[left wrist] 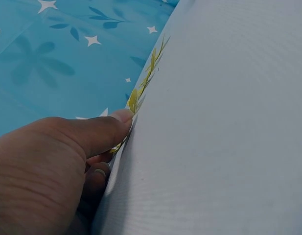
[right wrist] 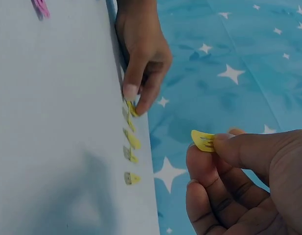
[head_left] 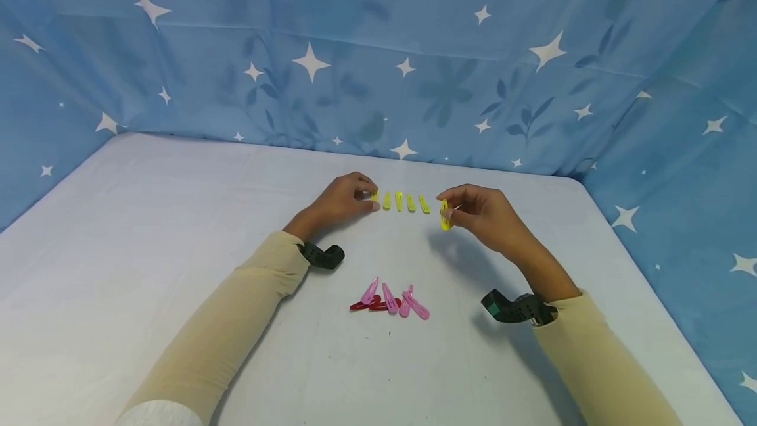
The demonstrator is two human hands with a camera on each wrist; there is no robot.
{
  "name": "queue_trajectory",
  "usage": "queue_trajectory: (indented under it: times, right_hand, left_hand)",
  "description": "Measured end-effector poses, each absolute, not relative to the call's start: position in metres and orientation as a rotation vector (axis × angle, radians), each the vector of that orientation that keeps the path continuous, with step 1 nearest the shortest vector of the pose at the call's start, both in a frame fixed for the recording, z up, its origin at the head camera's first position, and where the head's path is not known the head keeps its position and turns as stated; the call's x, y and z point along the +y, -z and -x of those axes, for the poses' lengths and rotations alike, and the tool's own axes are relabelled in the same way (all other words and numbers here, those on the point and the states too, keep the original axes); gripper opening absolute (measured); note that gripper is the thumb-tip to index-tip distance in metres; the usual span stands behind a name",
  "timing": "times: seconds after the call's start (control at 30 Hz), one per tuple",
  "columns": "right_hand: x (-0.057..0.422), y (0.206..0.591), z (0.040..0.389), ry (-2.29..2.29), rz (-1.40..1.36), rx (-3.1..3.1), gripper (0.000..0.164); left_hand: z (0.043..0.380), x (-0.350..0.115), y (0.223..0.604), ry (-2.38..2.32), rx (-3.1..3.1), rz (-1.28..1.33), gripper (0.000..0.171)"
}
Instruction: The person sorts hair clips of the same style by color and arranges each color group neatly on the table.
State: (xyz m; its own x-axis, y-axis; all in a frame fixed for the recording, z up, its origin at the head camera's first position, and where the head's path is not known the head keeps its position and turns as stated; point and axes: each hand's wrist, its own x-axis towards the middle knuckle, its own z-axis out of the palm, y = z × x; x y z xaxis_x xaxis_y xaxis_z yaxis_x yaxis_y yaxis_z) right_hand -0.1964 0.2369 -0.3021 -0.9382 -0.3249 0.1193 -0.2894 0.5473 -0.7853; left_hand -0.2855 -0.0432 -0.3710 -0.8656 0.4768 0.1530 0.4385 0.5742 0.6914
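Note:
My right hand (head_left: 481,215) pinches a yellow snap hair clip (head_left: 445,215) between thumb and fingers, held above the table to the right of a row of yellow clips. In the right wrist view, part of that clip (right wrist: 203,140) shows past the thumb. At the row's left end, my left hand (head_left: 345,197) pinches another yellow hair clip (head_left: 374,195), mostly covered by the fingers. Several more yellow clips (head_left: 399,201) lie side by side just right of it. The left wrist view shows the thumb (left wrist: 104,132) close to the row, with the fingertips partly hidden.
Nearer the front lies a loose pile of pink hair clips (head_left: 389,298) over red ones (head_left: 363,304). A white cloth covers the table (head_left: 266,360). Behind and beside it hangs a blue curtain (head_left: 355,97) with white stars. Dark straps (head_left: 322,256) circle both wrists.

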Motion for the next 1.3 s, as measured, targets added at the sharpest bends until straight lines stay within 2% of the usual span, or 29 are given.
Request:
queue_trajectory:
  times: [0.3,0.6,1.3]
  right_hand:
    - [0.251,0.313,0.225,1.218,0.42,2.821,0.026]
    - [0.25,0.304,0.249,1.23,0.375,2.782,0.029]
    - [0.241,0.337,0.266,1.14,0.147,2.804,0.028]
  left_hand:
    - [0.286,-0.045,0.37,-1.19,2.743,-0.8,0.038]
    - [0.286,-0.044,0.369,-1.221,2.726,-0.855,0.038]
    - [0.285,-0.046,0.372,-1.248,2.702,-0.818,0.04]
